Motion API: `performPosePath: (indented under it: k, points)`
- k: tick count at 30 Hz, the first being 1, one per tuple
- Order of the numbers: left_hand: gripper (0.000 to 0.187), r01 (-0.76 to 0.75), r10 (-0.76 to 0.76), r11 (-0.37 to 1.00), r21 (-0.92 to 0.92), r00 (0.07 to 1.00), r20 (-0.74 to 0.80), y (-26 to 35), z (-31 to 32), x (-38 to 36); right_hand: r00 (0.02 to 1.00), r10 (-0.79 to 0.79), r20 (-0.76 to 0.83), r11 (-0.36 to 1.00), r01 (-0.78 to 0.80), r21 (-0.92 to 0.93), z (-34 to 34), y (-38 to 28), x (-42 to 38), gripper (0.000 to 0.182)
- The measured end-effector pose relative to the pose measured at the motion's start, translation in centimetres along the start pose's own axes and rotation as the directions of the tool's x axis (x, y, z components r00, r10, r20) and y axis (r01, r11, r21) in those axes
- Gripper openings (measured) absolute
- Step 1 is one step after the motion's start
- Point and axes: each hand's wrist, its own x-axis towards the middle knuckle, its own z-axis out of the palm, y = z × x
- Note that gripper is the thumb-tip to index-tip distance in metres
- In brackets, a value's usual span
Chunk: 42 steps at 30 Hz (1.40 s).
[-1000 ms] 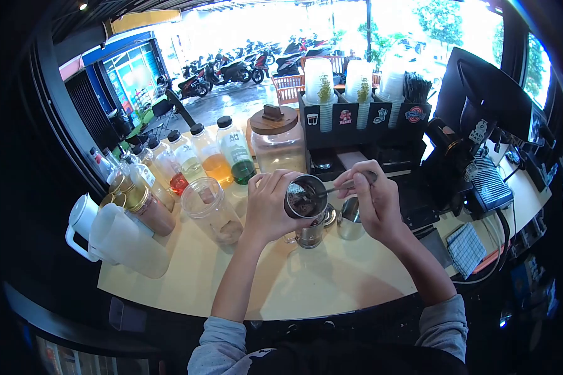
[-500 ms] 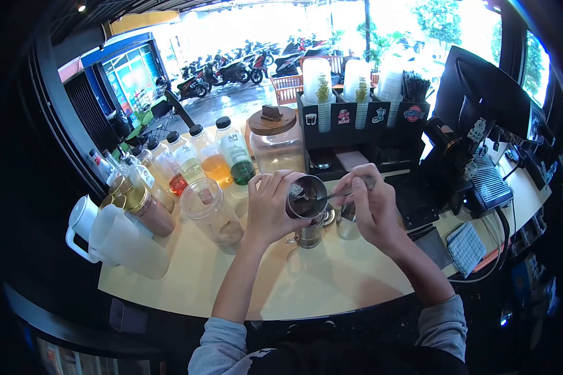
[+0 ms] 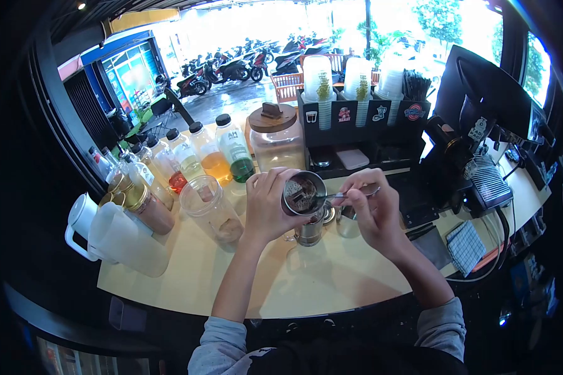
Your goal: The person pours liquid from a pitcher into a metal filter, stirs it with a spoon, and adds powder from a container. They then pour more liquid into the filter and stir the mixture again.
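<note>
The tabletop (image 3: 331,281) curves pale and wide under both arms. Far left of the fingers stand two white jugs (image 3: 122,240), and behind them a row of syrup bottles (image 3: 213,153) runs toward a big glass jar (image 3: 276,147) with a wooden lid. Just left of the left hand's fingers sits a clear plastic jar (image 3: 213,209), open at the top. Beyond the fingers, a black rack (image 3: 363,122) holds stacked cups.

The left hand (image 3: 266,209) has its fingers wrapped tight round a metal tin (image 3: 303,194), tilted so its mouth faces up toward the person, with dark stuff inside. Right below the tin, touching the tabletop, is a glass mug (image 3: 309,232), and a small steel cup (image 3: 347,225) stands beside it, under the right hand's fingers.

The right hand (image 3: 375,209) pinches a spoon (image 3: 341,195) by its handle, fingers closed on it, the bowl reaching into the tin.
</note>
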Motion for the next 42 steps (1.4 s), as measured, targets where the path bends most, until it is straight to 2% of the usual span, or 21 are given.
performPosePath:
  k: [5,7,11,13,17,18,20,23,25,26,28,29,31,32,34,36,37,38,39,41,42]
  points:
    - [0.080,0.084,-0.082,0.995,-0.053,0.996,0.037,-0.1,0.1,-0.1,0.995,-0.028,-0.097,0.983,0.045,0.177,-0.5,0.0,0.7,0.010]
    - [0.078,0.165,-0.155,0.974,-0.155,0.985,0.074,-0.2,0.4,-0.3,0.995,-0.041,-0.095,0.984,0.056,0.167,-0.6,0.1,0.7,0.011]
    - [0.076,0.229,-0.199,0.934,-0.275,0.971,0.134,-0.9,1.5,-0.7,0.992,-0.060,-0.110,0.985,0.076,0.155,-0.6,0.6,0.4,0.012]
    - [0.076,0.337,-0.275,0.850,-0.405,0.939,0.205,-0.9,1.7,-0.8,0.991,-0.055,-0.121,0.982,0.076,0.171,-0.6,0.5,0.5,0.012]
    - [0.080,0.364,-0.274,0.842,-0.398,0.924,0.266,-1.3,2.3,-1.1,0.991,-0.017,-0.132,0.970,0.048,0.238,0.3,0.9,0.5,0.012]
    - [0.081,0.343,-0.248,0.858,-0.384,0.929,0.276,-1.5,2.4,-1.2,0.991,-0.019,-0.131,0.970,0.050,0.238,0.5,1.2,0.3,0.012]
    - [0.082,0.319,-0.221,0.873,-0.369,0.933,0.283,-1.6,2.4,-1.1,0.996,0.069,-0.058,0.983,-0.058,0.174,1.0,2.0,-0.2,0.013]
    - [0.081,0.304,-0.212,0.897,-0.321,0.933,0.291,-1.0,1.9,-1.0,0.995,0.089,-0.037,0.982,-0.081,0.170,1.7,2.7,-0.5,0.013]
    - [0.079,0.225,-0.191,0.935,-0.273,0.970,0.148,-0.4,1.6,-1.0,0.997,0.070,-0.016,0.992,-0.068,0.110,1.5,2.8,-0.5,0.012]
    - [0.079,0.221,-0.187,0.936,-0.273,0.972,0.144,0.0,1.2,-1.0,0.999,0.033,-0.010,0.997,-0.032,0.065,1.6,2.6,-0.5,0.011]
    - [0.064,0.066,-0.080,0.978,-0.199,0.995,-0.062,1.5,-0.2,-0.5,1.000,-0.018,0.013,1.000,0.018,0.008,1.6,2.1,-0.6,0.011]
    - [0.064,0.064,-0.078,0.978,-0.200,0.995,-0.062,1.4,-0.2,-0.5,1.000,-0.018,0.012,1.000,0.018,0.006,1.6,1.9,-0.5,0.011]
    - [0.041,-0.083,0.085,0.985,-0.149,0.996,0.005,1.3,-0.2,-0.8,0.991,-0.100,0.086,0.992,0.107,-0.074,1.6,1.6,-0.5,0.014]
    - [0.041,-0.083,0.085,0.985,-0.152,0.996,0.003,1.6,-0.2,-0.8,0.991,-0.099,0.088,0.991,0.106,-0.077,1.4,1.5,-0.6,0.014]
    - [0.024,-0.191,0.189,0.972,-0.134,0.982,-0.029,2.1,-0.2,-0.5,0.980,-0.108,0.169,0.990,0.123,-0.076,1.0,1.2,-0.6,0.021]
    - [0.022,-0.205,0.198,0.969,-0.134,0.978,-0.068,2.2,0.2,-0.4,0.985,-0.070,0.155,0.993,0.084,-0.087,-0.2,0.6,-0.7,0.023]
    - [0.021,-0.213,0.201,0.968,-0.134,0.974,-0.100,2.2,0.4,-0.4,0.990,-0.025,0.142,0.995,0.038,-0.090,-0.9,0.5,-1.0,0.026]
    - [0.021,-0.214,0.202,0.967,-0.137,0.974,-0.098,2.1,0.4,-0.5,0.989,0.101,0.111,0.992,-0.092,-0.084,-1.8,1.3,-1.4,0.029]
    - [0.020,-0.196,0.179,0.970,-0.147,0.976,-0.123,2.0,0.4,-0.5,0.989,0.104,0.108,0.992,-0.095,-0.086,-2.8,2.7,-2.0,0.029]
    - [0.020,-0.177,0.154,0.971,-0.162,0.977,-0.144,1.8,0.4,-0.8,0.990,0.120,-0.078,0.929,-0.140,-0.342,-4.6,7.1,-3.4,0.026]
    - [0.019,-0.162,0.137,0.972,-0.170,0.979,-0.149,1.7,0.4,-0.8,0.989,0.122,-0.081,0.928,-0.143,-0.344,-5.6,9.9,-4.7,0.026]
